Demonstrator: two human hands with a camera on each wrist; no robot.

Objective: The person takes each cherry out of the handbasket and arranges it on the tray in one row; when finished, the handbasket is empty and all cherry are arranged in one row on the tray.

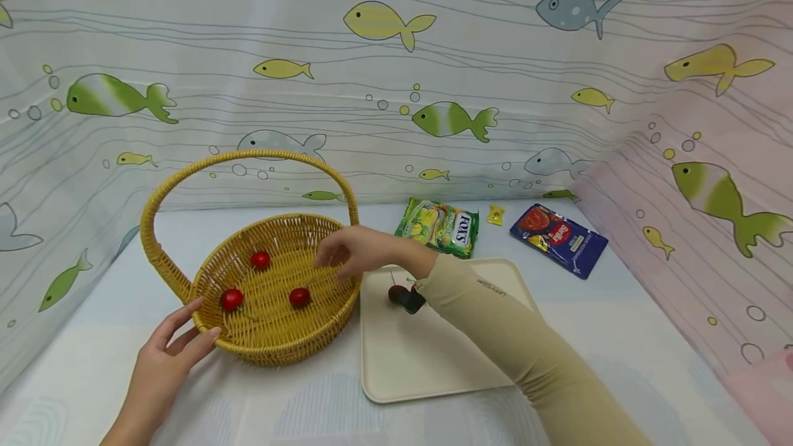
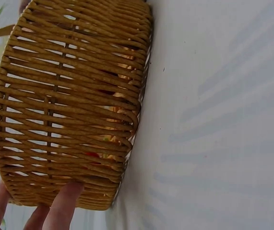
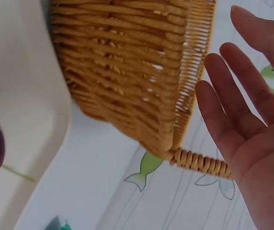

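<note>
A round wicker basket (image 1: 279,348) with a tall handle stands on the left, holding red cherries (image 1: 232,300) with thin stems spread over its floor. My left hand (image 1: 164,360) holds the basket's near-left rim. In the left wrist view its fingertips (image 2: 65,201) press the woven outer wall. Over the right side of the basket hovers my right hand (image 1: 353,252), its fingers loosely bent. The right wrist view shows that hand's bare palm and spread fingers above the rim. Dark cherries (image 1: 398,294) lie on the cream tray (image 1: 434,356), partly hidden by the right forearm.
Behind the tray lie a green Fox's packet (image 1: 440,227), a small yellow wrapped candy (image 1: 495,215) and a dark blue pouch (image 1: 559,239). A fish-print curtain (image 1: 372,88) hangs behind the table. The tray sits close beside the basket's right side.
</note>
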